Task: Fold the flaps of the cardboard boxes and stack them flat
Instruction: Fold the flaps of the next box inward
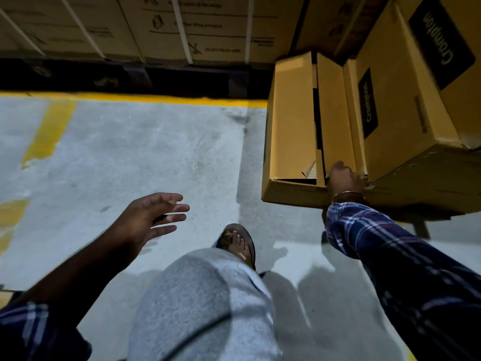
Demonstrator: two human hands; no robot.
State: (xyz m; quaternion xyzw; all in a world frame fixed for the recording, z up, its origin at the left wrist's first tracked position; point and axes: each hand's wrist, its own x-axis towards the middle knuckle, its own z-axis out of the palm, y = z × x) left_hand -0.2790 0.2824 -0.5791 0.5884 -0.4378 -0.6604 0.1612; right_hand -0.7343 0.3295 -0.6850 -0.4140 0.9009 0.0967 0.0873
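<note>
Boxes (291,121): matt brown cardboard, torn edge. Floor (145,142): rough grey concrete w/ worn yellow paint. Sleeve (390,246): plaid cloth.

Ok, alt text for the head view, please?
A person's right hand grips the near flap edge of an open cardboard box beside stacked boxes. The left hand hovers open over the concrete floor.

grey concrete floor (145,142), yellow painted line (145,98) along far edge, worn yellow stripe (48,131) at left, sandalled foot (238,244), grey trouser knee (197,303)
</note>
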